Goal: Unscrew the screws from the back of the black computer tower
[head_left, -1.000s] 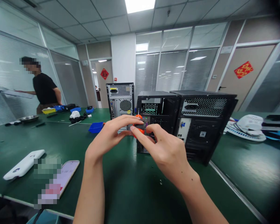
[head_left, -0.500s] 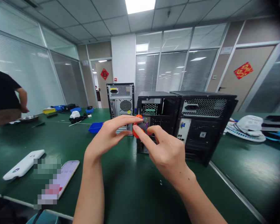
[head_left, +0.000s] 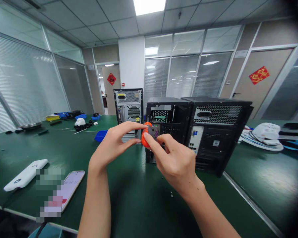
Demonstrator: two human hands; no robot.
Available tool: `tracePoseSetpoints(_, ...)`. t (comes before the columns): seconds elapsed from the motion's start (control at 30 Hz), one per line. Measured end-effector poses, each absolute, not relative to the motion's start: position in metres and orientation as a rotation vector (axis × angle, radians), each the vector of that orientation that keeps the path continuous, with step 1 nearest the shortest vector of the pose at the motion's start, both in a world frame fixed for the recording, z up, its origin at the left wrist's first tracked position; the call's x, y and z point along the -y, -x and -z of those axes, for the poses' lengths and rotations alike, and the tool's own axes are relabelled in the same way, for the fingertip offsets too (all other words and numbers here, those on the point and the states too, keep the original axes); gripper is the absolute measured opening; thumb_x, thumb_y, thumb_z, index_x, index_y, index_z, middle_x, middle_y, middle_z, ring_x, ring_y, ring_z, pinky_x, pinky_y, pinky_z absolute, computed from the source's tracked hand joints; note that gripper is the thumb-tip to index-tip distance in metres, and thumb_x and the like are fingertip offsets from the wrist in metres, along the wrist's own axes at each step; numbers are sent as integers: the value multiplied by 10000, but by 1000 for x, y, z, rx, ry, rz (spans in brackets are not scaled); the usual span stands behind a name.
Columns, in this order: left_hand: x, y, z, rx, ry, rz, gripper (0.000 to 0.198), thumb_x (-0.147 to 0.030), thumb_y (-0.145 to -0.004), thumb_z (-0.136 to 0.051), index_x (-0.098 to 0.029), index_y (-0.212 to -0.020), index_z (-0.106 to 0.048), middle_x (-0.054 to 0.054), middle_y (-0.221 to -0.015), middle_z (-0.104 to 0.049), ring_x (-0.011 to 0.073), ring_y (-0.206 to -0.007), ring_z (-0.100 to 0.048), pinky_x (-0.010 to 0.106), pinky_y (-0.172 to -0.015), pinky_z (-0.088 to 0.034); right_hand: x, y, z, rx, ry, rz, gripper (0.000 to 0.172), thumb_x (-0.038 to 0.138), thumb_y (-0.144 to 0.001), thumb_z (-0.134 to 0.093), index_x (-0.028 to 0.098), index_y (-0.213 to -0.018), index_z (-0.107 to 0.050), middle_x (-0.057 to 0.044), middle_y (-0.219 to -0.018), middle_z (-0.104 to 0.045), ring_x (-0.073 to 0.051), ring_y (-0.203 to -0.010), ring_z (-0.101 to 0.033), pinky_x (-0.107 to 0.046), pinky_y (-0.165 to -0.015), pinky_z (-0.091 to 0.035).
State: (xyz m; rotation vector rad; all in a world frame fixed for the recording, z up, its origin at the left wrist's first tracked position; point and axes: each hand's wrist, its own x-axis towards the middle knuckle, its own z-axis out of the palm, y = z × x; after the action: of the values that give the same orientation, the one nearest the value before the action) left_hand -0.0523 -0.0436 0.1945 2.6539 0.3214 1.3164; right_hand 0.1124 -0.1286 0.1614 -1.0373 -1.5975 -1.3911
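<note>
A red and grey tool, perhaps a screwdriver handle, is upright in front of the open black computer case. My right hand is closed on it, the index finger lying along its side. My left hand is to its left, thumb and fingers apart in a C shape, with the fingertips at the tool's top and left side. A thin metal shaft shows above the handle. The tool and my hands hide the lower left part of the case.
A black case stands at the right, a silver-backed one behind left. On the green table are a blue tray, a phone, a white device, small screws and a white cap.
The person at the far left has gone out of view. The red and grey tool has turned a little, showing more of its grey part. My hands have barely moved.
</note>
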Motion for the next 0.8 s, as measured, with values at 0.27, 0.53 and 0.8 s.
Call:
tracePoseSetpoints(0.27, 49, 45, -195, -391, -2631, -1308, 241, -159, -790, -613, -199, -1024, -572, 36, -1008, -630, 156, -933, -600, 309, -832, -516, 126, -110, -158, 1596, 1022, 1342, 238, 114, -817, -610, 143, -1048, -661, -3, -685, -583, -69, -511, -349, -235, -476, -258)
tracePoseSetpoints(0.53, 41, 34, -190, -340, -2644, -1392, 276, -179, -745, -660, -192, -962, -489, 21, -968, -510, 127, -891, -534, 292, -805, -506, 124, -109, -155, 1576, 1024, 1316, 248, 115, -810, -618, 112, -1057, -641, -12, -685, -582, -67, -504, -359, -229, -476, -273)
tracePoseSetpoints(0.8, 36, 22, -184, -454, -2679, -1468, 306, -198, -693, -631, -198, -876, -386, -6, -858, -448, 107, -750, -463, 259, -671, -454, 124, -108, -153, 1562, 1013, 1271, 211, 68, -796, -595, 104, -1000, -637, -10, -674, -582, -70, -517, -419, -216, -483, -316)
